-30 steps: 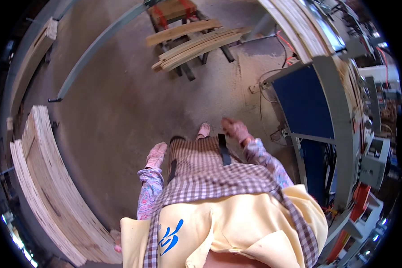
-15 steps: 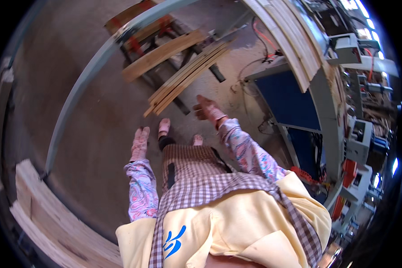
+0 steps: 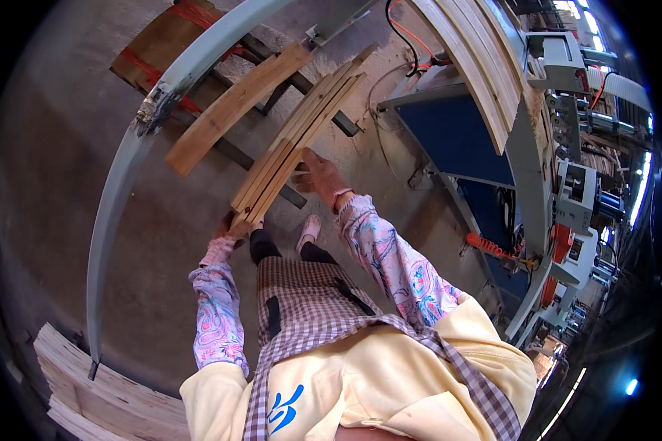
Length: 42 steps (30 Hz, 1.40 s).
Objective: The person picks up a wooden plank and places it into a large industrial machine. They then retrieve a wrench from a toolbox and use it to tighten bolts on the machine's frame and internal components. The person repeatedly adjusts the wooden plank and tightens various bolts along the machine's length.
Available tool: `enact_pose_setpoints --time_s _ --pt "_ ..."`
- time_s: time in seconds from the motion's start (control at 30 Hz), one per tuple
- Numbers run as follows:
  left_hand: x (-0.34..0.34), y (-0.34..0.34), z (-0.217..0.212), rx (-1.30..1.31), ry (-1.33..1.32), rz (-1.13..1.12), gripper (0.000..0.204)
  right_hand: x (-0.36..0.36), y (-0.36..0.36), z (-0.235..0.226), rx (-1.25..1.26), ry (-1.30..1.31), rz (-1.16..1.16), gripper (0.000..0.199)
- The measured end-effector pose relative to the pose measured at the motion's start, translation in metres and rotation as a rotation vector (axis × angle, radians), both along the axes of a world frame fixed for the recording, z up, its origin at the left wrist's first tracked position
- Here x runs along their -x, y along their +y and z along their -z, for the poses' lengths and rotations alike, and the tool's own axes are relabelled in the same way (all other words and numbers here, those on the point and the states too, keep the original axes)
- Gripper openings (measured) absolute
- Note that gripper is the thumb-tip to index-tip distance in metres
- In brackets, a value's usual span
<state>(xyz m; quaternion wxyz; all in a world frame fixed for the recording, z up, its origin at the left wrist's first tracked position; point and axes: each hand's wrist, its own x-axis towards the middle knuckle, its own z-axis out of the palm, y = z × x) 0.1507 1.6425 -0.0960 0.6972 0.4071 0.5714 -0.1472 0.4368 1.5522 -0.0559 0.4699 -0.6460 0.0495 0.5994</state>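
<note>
A bundle of several long pale wooden slats [image 3: 294,143] lies across dark metal trestles [image 3: 301,197] in front of me. My left hand [image 3: 226,224], in a pink glove, grips the near end of the bundle from below. On the bundle's right side, about a third of the way up, rests my right hand [image 3: 322,176], also gloved in pink, with its fingers against the slats. A single wider plank [image 3: 232,110] lies on the trestles just left of the bundle, apart from both hands.
A long grey curved metal beam [image 3: 125,176] sweeps down the left. A stack of pale boards [image 3: 88,382] sits at the lower left. A blue machine cabinet [image 3: 456,140], curved laminated wood [image 3: 485,66] and machinery [image 3: 574,191] stand to the right. Concrete floor [image 3: 66,132] surrounds me.
I have walked up to the trestles. Both hands, free a second ago, have reached forward onto the slat bundle, the left at its near end, the right on its side.
</note>
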Motion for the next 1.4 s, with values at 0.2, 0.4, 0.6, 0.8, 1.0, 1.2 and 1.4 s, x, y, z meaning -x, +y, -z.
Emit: enact_pose_setpoints --time_s 0.2,0.4,0.6,0.8,1.0,1.2,1.4 --pt "0.003 -0.008 0.02 -0.039 -0.003 -0.046 0.073 0.006 0.011 0.018 -0.04 -0.039 0.029 0.068" --pt "-0.005 -0.008 0.023 -0.032 0.224 0.059 0.084 0.006 -0.006 0.025 -0.145 0.085 0.235 0.053" --pt "0.008 -0.009 0.022 0.051 0.137 -0.014 0.076 0.0 -0.032 0.03 -0.136 0.138 0.319 0.058" --pt "0.014 -0.028 -0.008 0.102 0.026 -0.479 0.074 0.01 -0.036 -0.003 -0.012 -0.048 0.29 0.05" --pt "0.033 -0.039 -0.028 0.262 0.044 -0.819 0.05 0.009 -0.1 -0.023 -0.074 0.072 0.499 0.041" --pt "0.035 -0.076 -0.067 0.422 0.042 -0.38 0.049 0.015 -0.17 -0.042 -0.12 0.156 0.866 0.035" --pt "-0.06 -0.144 -0.135 0.421 -0.347 0.137 0.056 0.037 -0.286 -0.066 -0.298 0.14 1.249 0.025"
